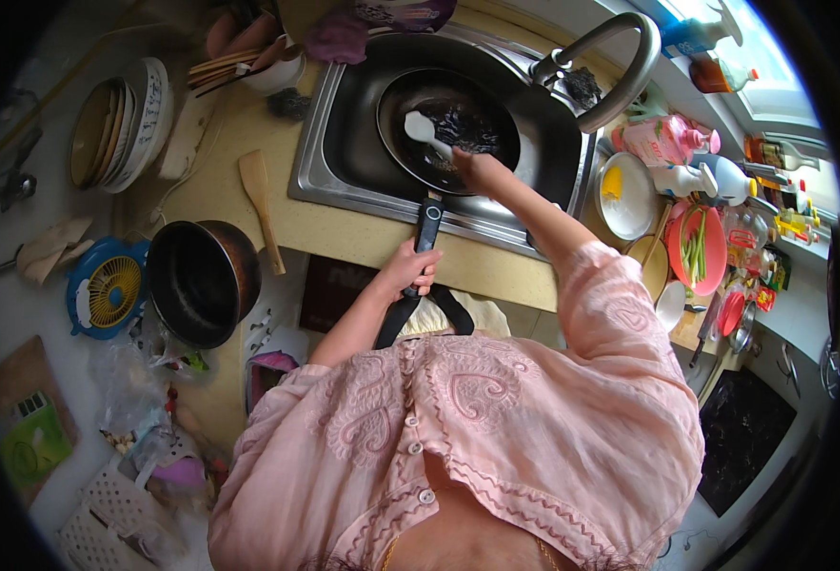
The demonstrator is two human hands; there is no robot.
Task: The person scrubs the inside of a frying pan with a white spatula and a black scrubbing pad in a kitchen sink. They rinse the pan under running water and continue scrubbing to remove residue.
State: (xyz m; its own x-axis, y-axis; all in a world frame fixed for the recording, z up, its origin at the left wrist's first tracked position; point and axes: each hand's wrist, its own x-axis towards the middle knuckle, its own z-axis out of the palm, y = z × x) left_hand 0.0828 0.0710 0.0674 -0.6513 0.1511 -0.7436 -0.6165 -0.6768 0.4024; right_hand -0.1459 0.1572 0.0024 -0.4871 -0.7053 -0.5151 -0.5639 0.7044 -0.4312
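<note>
Black pan [401, 154] looks heavy, slippery; hold its six o'clock handle [428, 225], which the left hand [409, 267] grips. Right hand [483, 173] grips the white tool [421, 127].

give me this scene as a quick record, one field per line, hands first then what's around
left hand: closed around the black pan's handle
right hand: holding a pale tool, its head over the pan
pan: dark, wet-looking inside, over the sink
faucet: curved metal, right of the pan
left of sink: wooden spatula, deep dark pot
right of sink: green stalks in a pinkish-red bowl
</note>
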